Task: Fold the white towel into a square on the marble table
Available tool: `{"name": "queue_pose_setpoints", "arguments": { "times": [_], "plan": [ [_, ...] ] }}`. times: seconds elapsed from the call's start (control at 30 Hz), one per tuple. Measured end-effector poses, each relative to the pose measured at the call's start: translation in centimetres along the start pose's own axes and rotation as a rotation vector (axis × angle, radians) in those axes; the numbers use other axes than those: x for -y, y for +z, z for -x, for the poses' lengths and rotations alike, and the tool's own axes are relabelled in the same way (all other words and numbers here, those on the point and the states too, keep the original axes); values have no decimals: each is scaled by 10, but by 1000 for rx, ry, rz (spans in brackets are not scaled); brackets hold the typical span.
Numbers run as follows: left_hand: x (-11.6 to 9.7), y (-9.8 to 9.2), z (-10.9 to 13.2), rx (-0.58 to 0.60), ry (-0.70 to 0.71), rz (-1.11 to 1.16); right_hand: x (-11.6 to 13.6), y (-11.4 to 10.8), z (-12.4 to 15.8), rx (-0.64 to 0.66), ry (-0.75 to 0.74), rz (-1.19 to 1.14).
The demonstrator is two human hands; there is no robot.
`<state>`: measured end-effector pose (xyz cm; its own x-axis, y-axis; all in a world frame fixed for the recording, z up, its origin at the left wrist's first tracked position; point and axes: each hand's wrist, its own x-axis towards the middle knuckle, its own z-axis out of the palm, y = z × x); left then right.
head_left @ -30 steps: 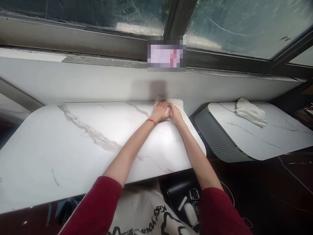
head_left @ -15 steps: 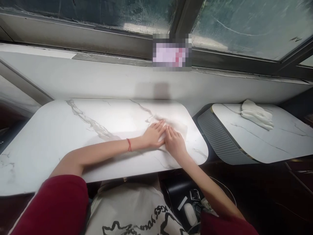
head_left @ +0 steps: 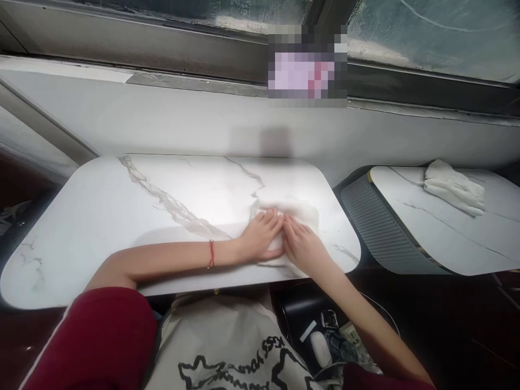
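Note:
A thin white cloth (head_left: pixel 306 211) lies spread on the white marble-patterned tabletop (head_left: pixel 101 211), near its right end. My left hand (head_left: pixel 262 235) presses on the cloth, fingers together and bent onto it, the thumb lower down. Against its fingertips sits my right hand (head_left: pixel 303 241), its closed fingers also gripping down on the cloth. Part of the fabric shows between the two hands; the rest under the palms is hidden.
A second marble-patterned table (head_left: pixel 447 233) with a ribbed grey side stands at the right, bearing a crumpled white cloth (head_left: pixel 453 187). Behind both runs a white wall (head_left: pixel 182 122) below windows. A black surface near my right forearm holds a white mouse-shaped object (head_left: pixel 320 348) and small items.
Both hands have drawn the cloth a little toward me across the tabletop. The camera view has shifted, so the window and the far table sit differently.

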<state>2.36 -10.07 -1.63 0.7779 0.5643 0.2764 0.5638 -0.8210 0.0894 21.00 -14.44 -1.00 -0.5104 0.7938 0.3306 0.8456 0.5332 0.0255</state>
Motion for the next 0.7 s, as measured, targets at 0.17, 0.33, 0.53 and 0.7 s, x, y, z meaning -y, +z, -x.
{"name": "queue_pose_setpoints", "arguments": {
  "times": [0.17, 0.33, 0.53, 0.7],
  "plan": [
    [38, 16, -30, -71, -134, 12, -46, 30, -45, -11, -24, -155],
    [69, 24, -51, -72, -248, 8, -78, 59, -87, -5, -23, -253],
    [109, 22, -72, -59, -314, 3, -108, 79, -136, 28, -17, -421],
    [146, 21, -91, -69, -326, 0, -134, 83, -171, 119, 62, -687]
  ]
}}
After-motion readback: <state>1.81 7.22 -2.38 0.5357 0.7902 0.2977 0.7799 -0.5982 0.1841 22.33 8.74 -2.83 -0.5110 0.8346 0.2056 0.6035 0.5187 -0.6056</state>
